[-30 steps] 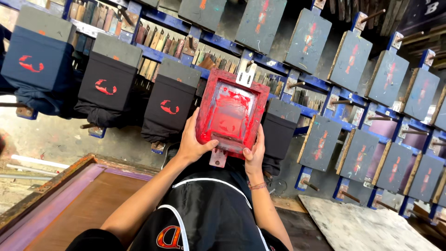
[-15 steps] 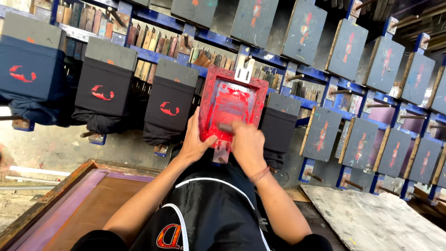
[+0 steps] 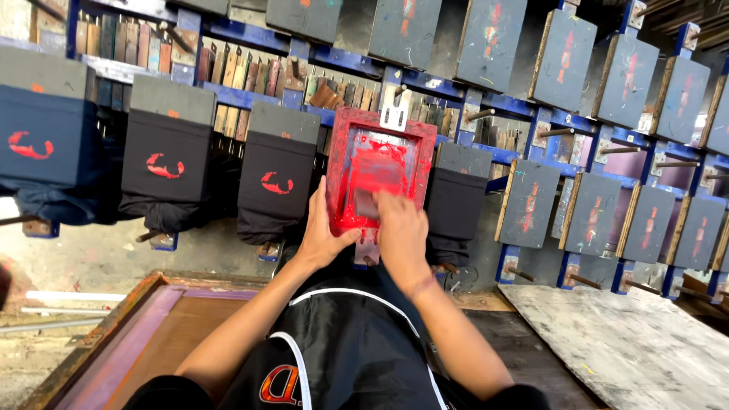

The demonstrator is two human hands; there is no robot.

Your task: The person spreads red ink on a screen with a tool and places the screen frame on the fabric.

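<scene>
A small red-stained printing screen frame [image 3: 425, 156] lies flat on a platen in front of me, wet red ink across its mesh. My left hand [image 3: 325, 231] grips the frame's near-left edge. My right hand [image 3: 400, 231] is inside the frame, closed on a squeegee [image 3: 365, 203] that is blurred by motion. A black garment [image 3: 357, 334] hangs off the platen towards me, under my forearms.
To the left, three platens carry dark shirts [image 3: 168, 171] printed with a small red mark. Bare grey platens [image 3: 531, 205] run off to the right on a blue metal rack [image 3: 250, 95]. A large wooden screen frame [image 3: 129, 334] lies lower left; a worn board [image 3: 630, 342] lower right.
My right hand moved from the frame's right edge into the frame, took the squeegee and is pulling it towards me. The left hand stayed on the near-left edge.
</scene>
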